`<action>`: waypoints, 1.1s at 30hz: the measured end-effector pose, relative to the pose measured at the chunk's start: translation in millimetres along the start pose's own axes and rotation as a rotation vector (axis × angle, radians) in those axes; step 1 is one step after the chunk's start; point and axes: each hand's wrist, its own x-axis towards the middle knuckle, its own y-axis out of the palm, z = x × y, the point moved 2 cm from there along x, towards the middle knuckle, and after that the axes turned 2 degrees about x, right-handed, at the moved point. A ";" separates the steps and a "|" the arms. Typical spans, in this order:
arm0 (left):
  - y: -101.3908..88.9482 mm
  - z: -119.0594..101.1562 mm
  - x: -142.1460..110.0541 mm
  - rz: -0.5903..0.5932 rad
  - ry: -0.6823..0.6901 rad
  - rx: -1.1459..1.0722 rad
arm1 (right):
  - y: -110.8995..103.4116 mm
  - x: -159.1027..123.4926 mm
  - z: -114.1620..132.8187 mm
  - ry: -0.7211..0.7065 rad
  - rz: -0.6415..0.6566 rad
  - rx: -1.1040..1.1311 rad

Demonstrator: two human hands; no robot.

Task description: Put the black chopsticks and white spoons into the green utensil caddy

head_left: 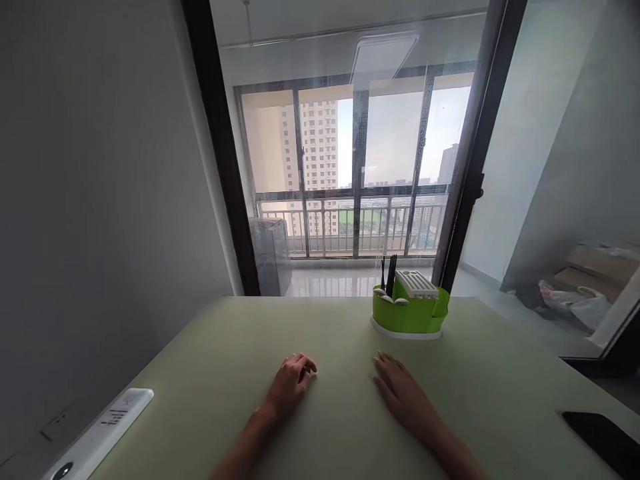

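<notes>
My left hand [293, 383] rests on the pale green tabletop [320, 327], its fingers loosely bent and the thumb a little apart from them. Nothing shows in its grasp. To its right, my right hand [399, 392] lies palm down on the same surface, fingers stretched out and holding nothing. Beyond the right hand stands a bright green utensil caddy [410, 315] with a white base, not touched by either hand. Black chopsticks or similar dark sticks [391, 275] and several white spoons [390, 299] are in its left part; a white slotted top [416, 283] covers the middle.
A white power strip-like device [107, 427] lies along the left edge. A black flat object [603, 433] sits at the right edge. Behind the table are a dark-framed glass door [463, 187] and a balcony; plastic bags and boxes [585, 293] lie on the floor at right.
</notes>
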 end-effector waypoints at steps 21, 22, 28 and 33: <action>-4.9 -6.9 3.0 0.032 -0.051 -0.067 | 7.6 -6.8 12.5 -0.064 -0.009 -0.004; -5.8 -7.7 3.3 0.033 -0.059 -0.074 | 7.6 -6.7 12.7 -0.060 -0.013 -0.003; -8.1 -10.7 5.9 0.046 -0.103 -0.132 | 11.2 -2.0 14.5 -0.083 -0.031 -0.018; -18.4 0.8 7.9 0.032 -0.329 -0.469 | 17.1 1.4 12.1 -0.121 -0.044 -0.056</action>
